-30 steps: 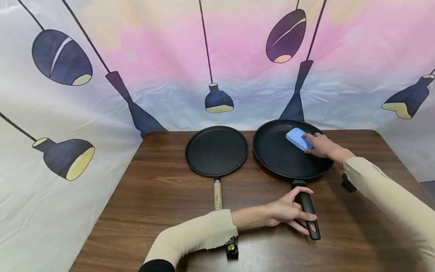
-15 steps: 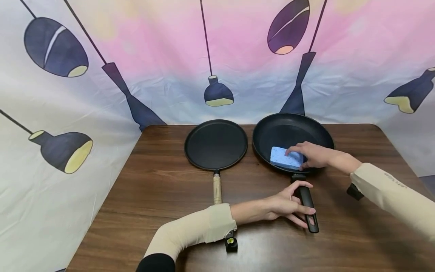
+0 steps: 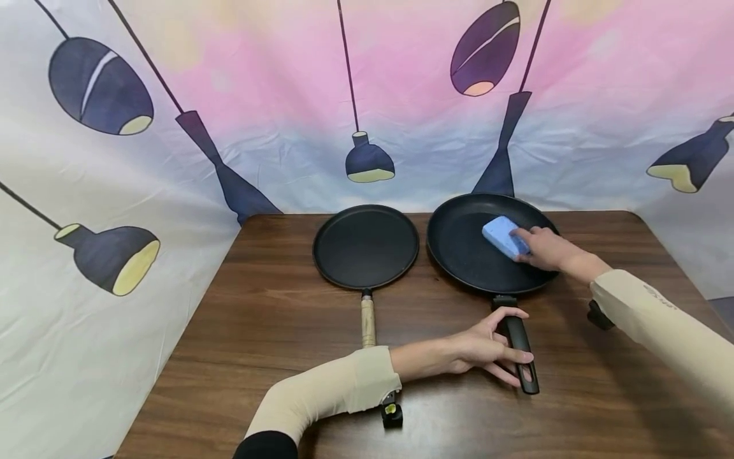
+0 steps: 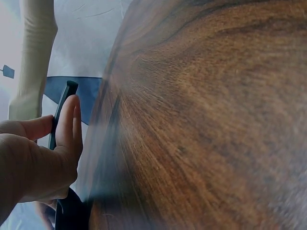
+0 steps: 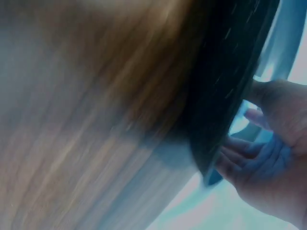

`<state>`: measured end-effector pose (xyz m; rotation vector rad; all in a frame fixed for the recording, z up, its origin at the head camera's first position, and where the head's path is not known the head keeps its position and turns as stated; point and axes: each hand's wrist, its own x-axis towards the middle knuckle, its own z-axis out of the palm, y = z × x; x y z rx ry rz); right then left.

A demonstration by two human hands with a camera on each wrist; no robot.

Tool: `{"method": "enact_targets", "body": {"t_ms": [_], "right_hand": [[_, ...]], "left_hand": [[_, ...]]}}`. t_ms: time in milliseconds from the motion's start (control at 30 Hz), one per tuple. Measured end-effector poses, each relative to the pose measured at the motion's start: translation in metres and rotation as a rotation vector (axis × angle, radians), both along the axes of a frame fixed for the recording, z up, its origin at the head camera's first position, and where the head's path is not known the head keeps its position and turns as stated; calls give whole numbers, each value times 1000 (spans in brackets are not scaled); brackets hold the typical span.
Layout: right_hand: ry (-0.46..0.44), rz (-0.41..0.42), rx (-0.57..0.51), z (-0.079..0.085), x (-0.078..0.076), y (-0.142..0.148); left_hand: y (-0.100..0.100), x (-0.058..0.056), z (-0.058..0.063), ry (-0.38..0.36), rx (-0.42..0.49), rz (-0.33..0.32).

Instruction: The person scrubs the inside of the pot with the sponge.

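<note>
A black frying pan [image 3: 464,255] stands at the back right of the table, its handle [image 3: 518,338] pointing toward me. My left hand [image 3: 482,347] grips that handle between thumb and fingers; the left wrist view shows the handle [image 4: 61,112] pinched there too. Inside the pan my right hand [image 3: 545,248] holds a light blue sponge [image 3: 501,234] against the inner surface, right of the middle. In the right wrist view the pan's side [image 5: 225,86] covers much of the right hand's [image 5: 273,148] fingertips, and the sponge is hard to make out.
Left of the frying pan lies a flat black griddle pan [image 3: 366,247] with a wooden handle [image 3: 367,319], partly hidden by my left sleeve. The brown wooden table [image 3: 258,306] ends against a printed curtain [image 3: 287,127] with lamp pictures.
The sponge went from the pan's right middle down to its near side, turning flat, then back up to the right middle. My left hand keeps its hold on the handle.
</note>
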<state>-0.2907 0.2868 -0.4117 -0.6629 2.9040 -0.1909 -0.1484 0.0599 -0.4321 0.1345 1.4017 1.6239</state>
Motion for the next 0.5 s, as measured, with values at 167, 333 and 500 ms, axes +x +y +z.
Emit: {"method": "enact_targets", "body": {"t_ms": [167,333,500], "right_hand": [[-56,196,-103,5,26,-20],[-94,284,-145,5,26,-26],[-56,132,-105,2,7,-4]], "left_hand": [[1,0,-1,0,10,-6],[-2,-1,-2,6,19,-10],[-1,0,-3,-15,21,-7]]}}
